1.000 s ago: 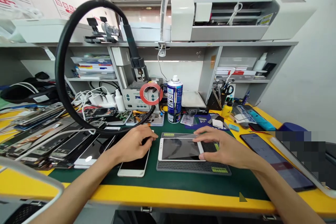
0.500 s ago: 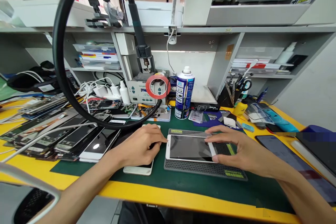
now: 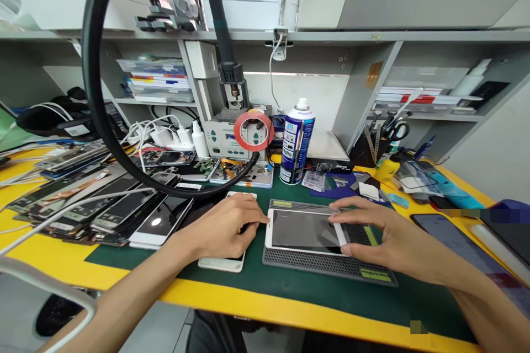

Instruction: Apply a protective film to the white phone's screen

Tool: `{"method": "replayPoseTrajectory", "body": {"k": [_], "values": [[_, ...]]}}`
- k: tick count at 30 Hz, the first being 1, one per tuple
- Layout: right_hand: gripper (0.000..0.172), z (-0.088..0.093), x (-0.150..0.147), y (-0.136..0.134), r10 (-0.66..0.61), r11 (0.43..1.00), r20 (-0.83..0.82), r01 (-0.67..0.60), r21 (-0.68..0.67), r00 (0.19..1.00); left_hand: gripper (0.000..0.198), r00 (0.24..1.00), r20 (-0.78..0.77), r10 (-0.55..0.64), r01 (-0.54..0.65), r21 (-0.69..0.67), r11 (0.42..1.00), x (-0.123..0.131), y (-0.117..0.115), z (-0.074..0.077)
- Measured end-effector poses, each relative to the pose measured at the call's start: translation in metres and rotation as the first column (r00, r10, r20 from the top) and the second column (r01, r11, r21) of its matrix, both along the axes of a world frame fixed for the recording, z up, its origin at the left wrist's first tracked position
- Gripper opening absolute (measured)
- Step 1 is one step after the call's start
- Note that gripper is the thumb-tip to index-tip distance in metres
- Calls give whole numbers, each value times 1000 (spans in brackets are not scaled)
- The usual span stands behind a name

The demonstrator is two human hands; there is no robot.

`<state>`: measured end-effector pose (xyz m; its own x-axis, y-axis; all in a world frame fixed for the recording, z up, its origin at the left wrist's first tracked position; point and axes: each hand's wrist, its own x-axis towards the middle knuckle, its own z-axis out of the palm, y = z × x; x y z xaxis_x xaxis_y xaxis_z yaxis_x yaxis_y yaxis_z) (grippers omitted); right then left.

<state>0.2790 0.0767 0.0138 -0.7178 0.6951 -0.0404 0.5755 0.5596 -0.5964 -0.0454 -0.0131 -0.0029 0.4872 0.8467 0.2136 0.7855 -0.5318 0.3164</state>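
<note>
A white-framed smartphone (image 3: 305, 230) with a dark screen lies face up on a grey, honeycomb-patterned pad (image 3: 318, 266). My right hand (image 3: 375, 229) grips its right end, the thumb at the near corner and the fingers at the far one. At the left end, the fingertips of my left hand (image 3: 232, 227) are pinched against the edge of the same phone, the other fingers curled under. What lies inside that curl is hidden. Beneath my left hand is another white phone (image 3: 221, 265), partly covered by it.
A black hose (image 3: 89, 66) loops over the left side, joined to a grey bench station (image 3: 219, 140) with red tape (image 3: 237, 132). Behind the pad stands a blue spray can (image 3: 296, 143). Several phones and screens (image 3: 111, 207) are piled at left. A larger dark-screened device (image 3: 464, 253) lies right.
The camera view has shifted slightly, so the scene sits a little further right. Both hands keep their places at the two ends of the smartphone.
</note>
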Motion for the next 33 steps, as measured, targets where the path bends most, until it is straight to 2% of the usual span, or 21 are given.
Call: {"method": "replayPoseTrajectory", "body": {"k": [21,33], "values": [[45,2,-4,-2,-15,999,11,15,29,1000,38,998,-68,-6,7,18,1000,1,-1,-2],[44,8,-5,-8,-37,997,31,35,63,999,36,999,-36,-12,12,-11,1000,1,1,-2]]}}
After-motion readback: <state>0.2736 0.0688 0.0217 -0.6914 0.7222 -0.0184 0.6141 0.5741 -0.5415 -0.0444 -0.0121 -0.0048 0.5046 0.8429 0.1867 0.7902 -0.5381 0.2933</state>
